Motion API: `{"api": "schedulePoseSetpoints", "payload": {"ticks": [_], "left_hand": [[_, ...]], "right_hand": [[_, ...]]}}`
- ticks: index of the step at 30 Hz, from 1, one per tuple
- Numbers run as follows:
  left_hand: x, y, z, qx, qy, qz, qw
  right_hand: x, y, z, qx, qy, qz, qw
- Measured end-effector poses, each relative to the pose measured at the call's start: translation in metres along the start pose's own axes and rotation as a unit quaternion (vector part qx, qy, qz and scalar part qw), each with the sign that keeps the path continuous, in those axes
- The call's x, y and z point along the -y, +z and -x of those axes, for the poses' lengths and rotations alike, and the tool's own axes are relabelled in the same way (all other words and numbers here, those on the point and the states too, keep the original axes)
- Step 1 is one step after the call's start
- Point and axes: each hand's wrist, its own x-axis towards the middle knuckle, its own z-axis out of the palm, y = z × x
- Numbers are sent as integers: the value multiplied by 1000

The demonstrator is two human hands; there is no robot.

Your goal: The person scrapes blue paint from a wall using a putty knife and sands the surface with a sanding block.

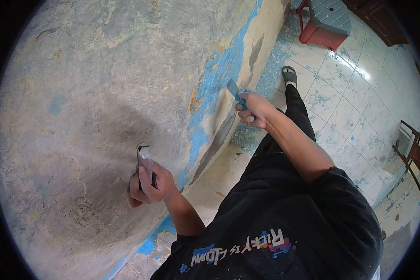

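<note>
My left hand (156, 184) is closed around a flat grey-brown piece (145, 161) with a whitish, dusty upper end. That end is right at the wall (93, 116), and a brown edge shows below my fingers; its kind cannot be made out. Farther up and to the right, my right hand (254, 109) grips a scraper (233, 87) by its blue-green handle. The scraper's flat blade points up and left, overlapping the wall's blue band in this view. Patchy grey plaster covers most of the wall, with a strip of blue paint (198, 135) flaking along its lower part.
Blue paint flakes are scattered on the white tiled floor (333, 98). A red stool with a grey top (329, 18) stands at the upper right, near dark wooden furniture (380, 21). A wooden chair (413, 154) is at the right edge. My sandalled foot (289, 74) is on the tiles.
</note>
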Motion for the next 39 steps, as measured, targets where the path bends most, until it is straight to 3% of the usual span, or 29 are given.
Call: {"api": "schedulePoseSetpoints", "payload": {"ticks": [13,28,31,34,39], "left_hand": [[0,-1,1,13,0,8,1000],[2,-1,1,0,14,-8,1000],[1,2,-1,-6,13,-10,1000],[1,1,-1,-1,15,-12,1000],[2,-1,-2,-6,15,1,1000]], "right_hand": [[-1,3,9,34,-11,-15,999],[-4,2,0,-5,-20,-4,1000],[-6,16,21,35,-27,1,999],[-10,0,-8,-10,-24,4,1000],[-15,9,10,31,-12,-2,999]]}}
